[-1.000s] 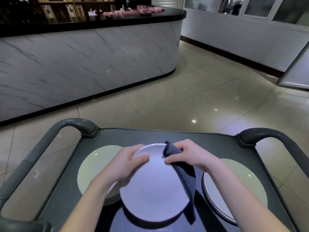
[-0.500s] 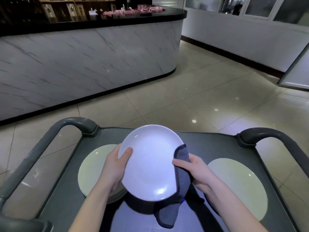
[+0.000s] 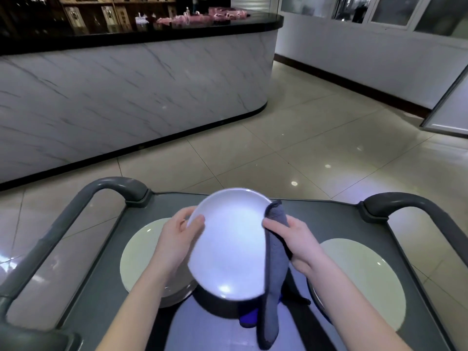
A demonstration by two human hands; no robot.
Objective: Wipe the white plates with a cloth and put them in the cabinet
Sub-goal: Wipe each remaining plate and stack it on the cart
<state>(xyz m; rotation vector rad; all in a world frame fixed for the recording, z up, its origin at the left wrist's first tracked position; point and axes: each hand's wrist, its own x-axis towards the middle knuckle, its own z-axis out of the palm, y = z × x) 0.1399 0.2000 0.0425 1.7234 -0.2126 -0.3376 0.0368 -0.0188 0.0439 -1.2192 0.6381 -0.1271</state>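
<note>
Over cart (image 3: 329, 216): glossy round white plate (image 3: 230, 244), tilted.

Cart (image 3: 329, 214): dark grey, plain.
Plate (image 3: 228, 244) above cart: white, bluish sheen.
Cloth (image 3: 274, 262) above cart: dark grey, unpatterned.
Left stack (image 3: 141, 254) and right stack (image 3: 367, 269) on cart: pale cream.
Counter (image 3: 126, 92) beyond cart: white marble, thin grey veins, black top.
Floor (image 3: 278, 148) beyond cart: glossy beige tiles.

A dark grey cart (image 3: 329, 216) with curved end handles (image 3: 76, 210) stands on the tiled floor (image 3: 253, 153), bearing a stack of pale plates (image 3: 141, 254) at left and, well apart, a pale plate (image 3: 364, 277) at right (whether others lie beneath is unclear).
</note>
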